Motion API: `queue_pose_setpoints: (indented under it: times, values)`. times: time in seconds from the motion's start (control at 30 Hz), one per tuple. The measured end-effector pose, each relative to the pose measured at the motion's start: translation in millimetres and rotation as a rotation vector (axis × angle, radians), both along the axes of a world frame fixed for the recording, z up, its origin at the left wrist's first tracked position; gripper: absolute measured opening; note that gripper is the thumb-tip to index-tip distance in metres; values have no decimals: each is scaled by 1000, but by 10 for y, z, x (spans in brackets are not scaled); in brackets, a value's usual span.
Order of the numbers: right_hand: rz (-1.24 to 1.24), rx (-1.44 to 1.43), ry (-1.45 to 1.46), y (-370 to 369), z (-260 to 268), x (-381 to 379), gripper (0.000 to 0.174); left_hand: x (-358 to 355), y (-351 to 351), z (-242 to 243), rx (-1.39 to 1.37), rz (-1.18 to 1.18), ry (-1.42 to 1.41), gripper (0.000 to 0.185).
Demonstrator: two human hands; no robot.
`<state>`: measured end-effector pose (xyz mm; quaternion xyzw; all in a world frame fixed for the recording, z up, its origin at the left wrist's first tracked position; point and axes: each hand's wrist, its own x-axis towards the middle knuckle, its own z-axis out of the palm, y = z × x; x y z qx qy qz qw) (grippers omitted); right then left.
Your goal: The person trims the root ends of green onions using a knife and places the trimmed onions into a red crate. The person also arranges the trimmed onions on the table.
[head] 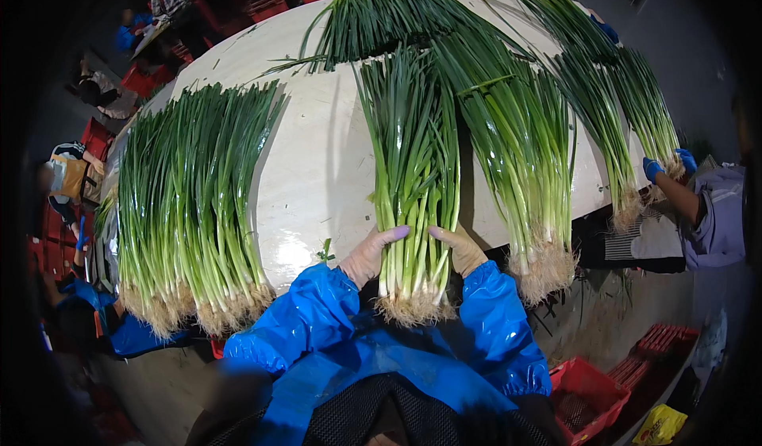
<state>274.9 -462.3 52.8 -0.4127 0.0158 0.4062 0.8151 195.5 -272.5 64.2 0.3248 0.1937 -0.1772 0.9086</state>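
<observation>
Between my two gloved hands is a bundle of green onions (411, 178), its rooted ends towards me and its dark leaves pointing away over the table. My left hand (372, 252) grips the bundle's left side, thumb laid across the pale stalks. My right hand (461, 248) holds the right side the same way, with its fingers hidden behind the stalks. Both gloves are thin and light-coloured, with blue plastic sleeves above the wrists. To the left lies a wide row of green onions (190, 202). Close on the right rests another thick bunch (524, 178), roots hanging past the table edge.
More green onions (387, 14) lie across the far side of the pale table (315, 166). At right, a co-worker's blue-gloved hands (653, 169) are at another bunch (649, 107). A red crate (586, 398) stands on the floor, lower right. Other people work at far left.
</observation>
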Motion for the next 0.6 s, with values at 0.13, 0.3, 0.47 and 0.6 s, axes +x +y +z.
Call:
queue_pose_setpoints:
  times: [0.13, 0.3, 0.47, 0.6]
  values:
    - [189, -29, 101, 202, 139, -76, 49, -166, 171, 206, -133, 13, 99, 52]
    - [185, -171, -122, 564, 474, -322, 51, -498, 343, 656, 114, 82, 24, 48]
    - [214, -153, -183, 758, 788, -564, 57, -822, 470, 865, 230, 154, -111, 70]
    - [228, -172, -235, 885, 1160, -655, 55, -963, 564, 1018, 283, 194, -181, 81]
